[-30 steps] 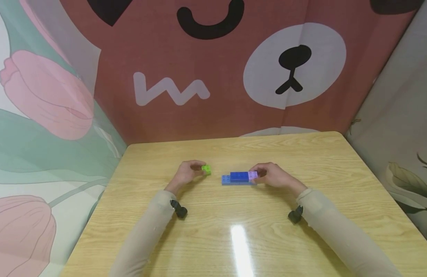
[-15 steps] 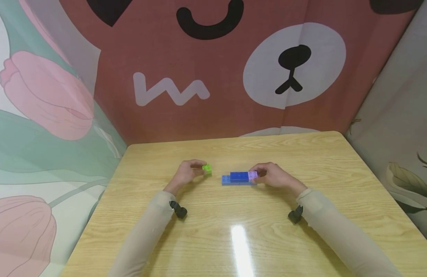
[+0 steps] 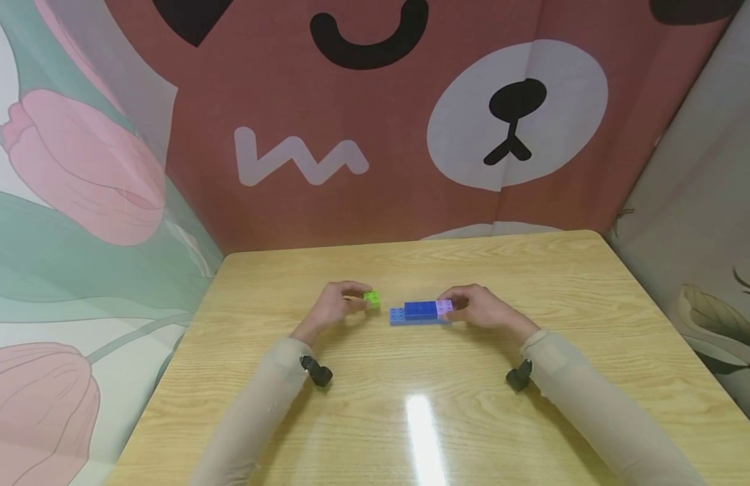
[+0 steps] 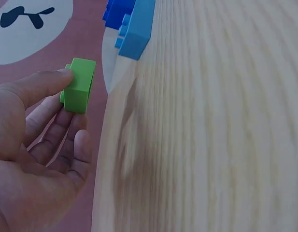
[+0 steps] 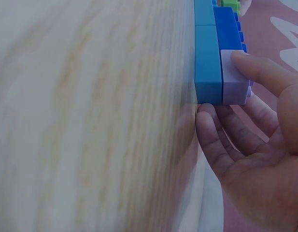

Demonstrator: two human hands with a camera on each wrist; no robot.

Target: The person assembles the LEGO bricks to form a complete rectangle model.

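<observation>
A small lime-green toy brick [image 4: 80, 86] is pinched between the thumb and fingers of my left hand [image 3: 336, 306], held just above the table. To its right lies a low row of light blue bricks [image 3: 397, 315], bare studs showing at its left end. On top of that row sit a dark blue brick [image 3: 420, 309] and, at the right end, a lilac brick [image 5: 234, 79]. My right hand [image 3: 480, 307] pinches the lilac brick, its thumb on the near side. A gap separates the green brick from the blue row.
The wood-grain table [image 3: 375, 391] extends around both hands, with a bright light reflection near its front. Behind it hangs a red-brown cloth [image 3: 350, 209] printed with a cartoon bear. Each sleeve carries a small black camera [image 3: 316, 371] at the wrist.
My left hand has moved slightly to the right with the green brick, narrowing the gap to the blue row. The right hand and the assembled bricks have stayed put.
</observation>
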